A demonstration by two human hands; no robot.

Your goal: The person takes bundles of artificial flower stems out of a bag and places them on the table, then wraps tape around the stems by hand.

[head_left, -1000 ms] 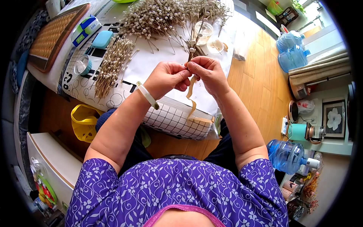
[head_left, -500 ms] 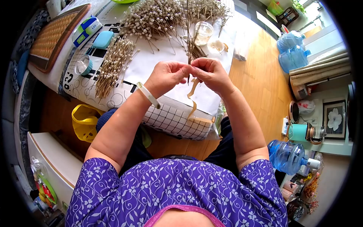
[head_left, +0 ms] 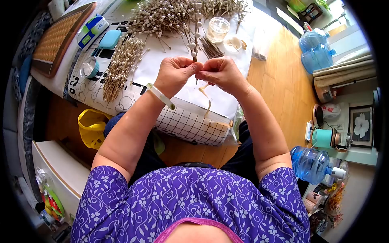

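Observation:
My left hand (head_left: 175, 76) pinches a thin brown stem with white buds (head_left: 198, 25), held upright over the table. My right hand (head_left: 223, 76) is closed beside it, fingertips meeting the left ones near the stem's lower part. From the right fingers hangs a narrow tan strip of tape (head_left: 208, 101), curling down towards the table's front edge. Just beyond the right hand lies a small bundle of bare brown sticks (head_left: 211, 49). How the strip meets the stem is hidden by the fingers.
A large heap of budded stems (head_left: 160, 18) covers the table's back, with a smaller bunch (head_left: 121, 67) at left. A clear jar (head_left: 218, 29), a small dish (head_left: 233, 43), a blue box (head_left: 110, 39) and a blue-rimmed tub (head_left: 89, 67) stand around. A yellow basket (head_left: 91, 128) is below.
Both hands have shifted slightly left and up with the stem. White buds now show along its upper part, and the hanging strip looks shorter and straighter.

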